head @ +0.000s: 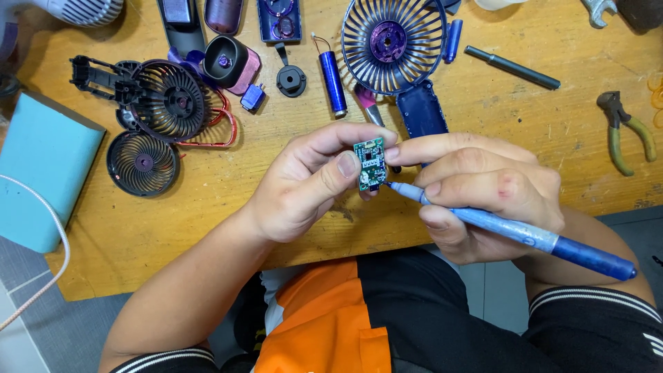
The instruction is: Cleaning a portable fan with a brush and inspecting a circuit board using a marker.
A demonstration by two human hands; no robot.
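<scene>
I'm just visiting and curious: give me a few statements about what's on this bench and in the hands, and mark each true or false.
1. The left hand holds a small green circuit board. True.
2. The right hand holds pliers. False: it holds a blue pen-like tool; the pliers lie on the table.
3. The tool's tip points at the board's lower edge. True.
4. The blue cylindrical cell sits inside the fan grille. False: it lies beside it.
5. A light blue block sits at the table's left edge. True.
</scene>
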